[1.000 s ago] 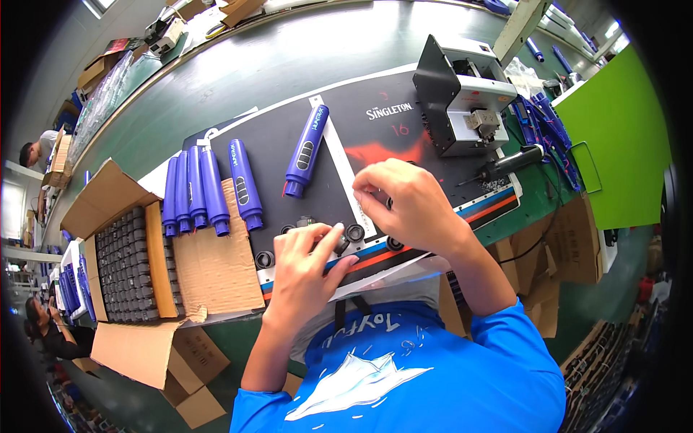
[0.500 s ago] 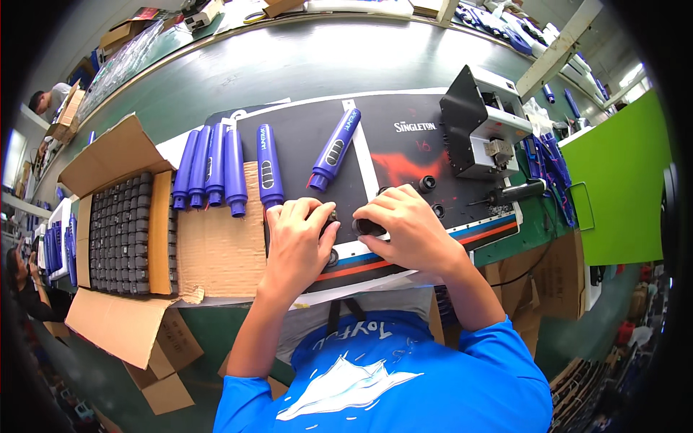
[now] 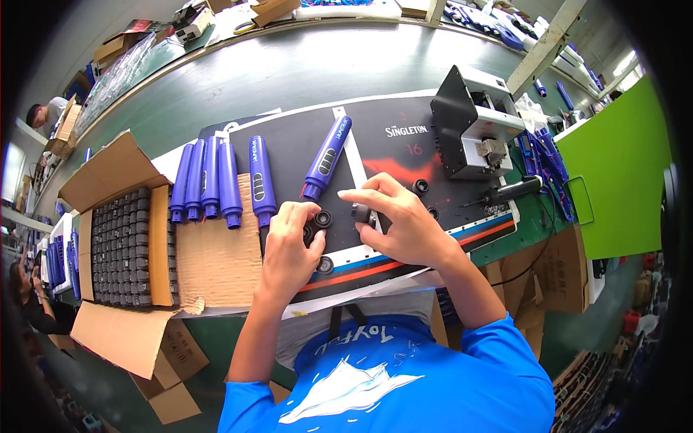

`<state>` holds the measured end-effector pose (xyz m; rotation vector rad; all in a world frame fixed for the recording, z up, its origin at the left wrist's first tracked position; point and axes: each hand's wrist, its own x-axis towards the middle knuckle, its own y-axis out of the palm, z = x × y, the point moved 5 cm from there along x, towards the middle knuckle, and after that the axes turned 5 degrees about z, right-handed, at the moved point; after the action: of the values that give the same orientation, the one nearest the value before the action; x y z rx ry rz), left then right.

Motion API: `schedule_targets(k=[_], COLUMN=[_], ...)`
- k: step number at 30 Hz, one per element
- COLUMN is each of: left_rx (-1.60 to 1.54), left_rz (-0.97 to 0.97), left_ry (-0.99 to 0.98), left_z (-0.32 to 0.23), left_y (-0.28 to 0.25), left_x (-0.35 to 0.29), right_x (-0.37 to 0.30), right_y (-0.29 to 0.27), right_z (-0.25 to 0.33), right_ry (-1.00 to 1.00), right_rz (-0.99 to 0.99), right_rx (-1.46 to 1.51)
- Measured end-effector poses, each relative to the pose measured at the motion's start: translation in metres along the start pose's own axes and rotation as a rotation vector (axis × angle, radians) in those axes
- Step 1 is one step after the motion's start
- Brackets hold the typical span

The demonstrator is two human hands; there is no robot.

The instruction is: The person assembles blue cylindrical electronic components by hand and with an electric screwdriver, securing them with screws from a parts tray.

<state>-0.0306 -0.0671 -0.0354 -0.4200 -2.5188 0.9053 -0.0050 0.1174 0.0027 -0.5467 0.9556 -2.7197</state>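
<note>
Several round black caps lie on the dark mat by my left hand point(image 3: 290, 242). Its fingers are curved and apart. One cap point(image 3: 323, 219) is just beside the index fingertip, another point(image 3: 308, 233) sits partly hidden by the hand, and a third cap point(image 3: 325, 265) lies below the thumb. My right hand point(image 3: 404, 224) has a small dark round part point(image 3: 362, 213) between its thumb and bent fingers, while the index finger stretches out above it. Beyond the hands, a blue-purple tubular handle point(image 3: 327, 160) lies slanted; a second such handle point(image 3: 261, 177) is farther left.
At left an open carton point(image 3: 162, 245) holds rows of black parts, beside a cardboard sheet point(image 3: 216, 263) with several purple handles point(image 3: 229, 184). On the right stand a black-and-silver machine point(image 3: 476, 130), a black electric screwdriver point(image 3: 512, 190) and a green panel point(image 3: 613, 187). More caps point(image 3: 420, 187) lie near the machine.
My left hand has opened away from the caps, which show more now. The right index finger has lifted and straightened, and the part between the right fingers has shifted slightly up-left.
</note>
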Motion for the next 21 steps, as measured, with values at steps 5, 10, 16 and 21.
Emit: schedule_targets(k=[5,10,16,21], left_rx=[0.065,0.1,0.134,0.316], left_rz=[-0.041,-0.083,-0.078,0.035], left_ry=[0.03,0.103,0.108,0.117], left_z=[-0.013,-0.016,-0.014,-0.017], left_y=[-0.014,-0.027,-0.031,-0.007], left_x=[-0.008,-0.015,0.009,0.064], right_x=[-0.001,-0.008,-0.012,-0.024], right_y=[-0.001,0.009,0.031,0.006], right_z=[0.0,0.005,0.003,0.012], right_ry=[-0.068,-0.139,-0.158,-0.175], right_rz=[-0.061,-0.034,0.133,-0.084], right_rx=[0.171,-0.008,-0.286,-0.215])
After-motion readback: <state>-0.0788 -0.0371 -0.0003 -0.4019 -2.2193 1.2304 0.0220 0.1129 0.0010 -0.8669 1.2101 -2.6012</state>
